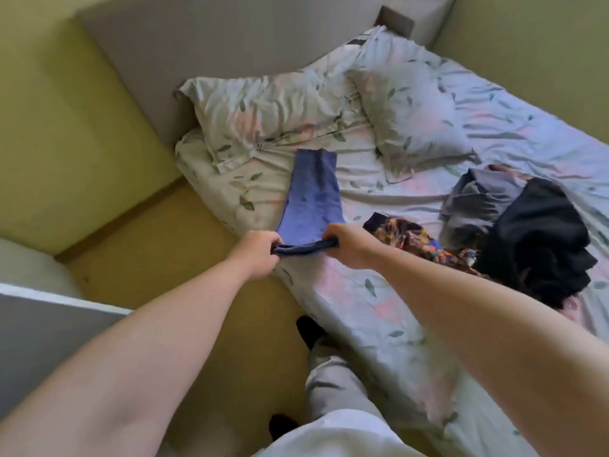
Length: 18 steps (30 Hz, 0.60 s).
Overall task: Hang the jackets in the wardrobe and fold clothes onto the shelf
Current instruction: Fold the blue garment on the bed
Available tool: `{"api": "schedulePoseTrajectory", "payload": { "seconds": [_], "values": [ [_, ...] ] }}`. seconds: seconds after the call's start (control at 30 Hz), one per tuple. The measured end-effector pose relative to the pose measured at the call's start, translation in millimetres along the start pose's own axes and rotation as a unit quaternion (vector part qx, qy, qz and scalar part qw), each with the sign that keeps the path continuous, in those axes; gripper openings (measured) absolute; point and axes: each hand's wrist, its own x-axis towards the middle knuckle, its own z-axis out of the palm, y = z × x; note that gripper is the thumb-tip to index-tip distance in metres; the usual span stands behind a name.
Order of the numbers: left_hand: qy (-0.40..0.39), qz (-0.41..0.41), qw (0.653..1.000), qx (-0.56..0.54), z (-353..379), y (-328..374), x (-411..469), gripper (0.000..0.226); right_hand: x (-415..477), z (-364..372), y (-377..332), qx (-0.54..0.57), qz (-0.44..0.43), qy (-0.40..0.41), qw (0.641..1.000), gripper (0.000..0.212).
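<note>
Two hands [260, 255] [349, 245] hold the near end of a blue garment [313, 192] spread on the bed [362, 308].

The left hand, at the bed's left edge, and the right hand, just over the bed's sheet, each have their fingers curled round the doubled near end of the blue garment, lifting it slightly. The rest of the garment lies flat as a long strip on the bed and runs toward the bed's head. Its far end stops just short of two pillows [273, 107] [408, 110] lying there. Toward the middle of the bed, to the right of the hands, lies a patterned multicoloured garment [412, 239]. Beyond it a crumpled grey garment [474, 196] and a black garment [540, 239] touch each other in a heap.
</note>
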Motion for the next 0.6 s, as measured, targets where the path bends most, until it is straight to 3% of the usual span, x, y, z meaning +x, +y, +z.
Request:
{"api": "schedulePoseTrajectory", "payload": {
  "seconds": [0.23,0.5,0.6],
  "values": [
    [-0.088,-0.050,0.995,-0.008,58.4,-24.0,-70.2,0.008,-56.4,70.0,-5.3,-0.036,0.025,-0.124,0.991,0.012],
    [-0.151,-0.046,0.987,0.025,66.1,-24.0,-111.5,0.013,-95.0,91.5,-17.1,-0.045,0.013,-0.182,0.982,0.008],
    [-0.188,-0.065,0.980,0.020,65.8,-25.6,-122.9,0.014,-105.9,93.1,-23.7,-0.010,0.023,-0.205,0.979,0.016]
  ]
}}
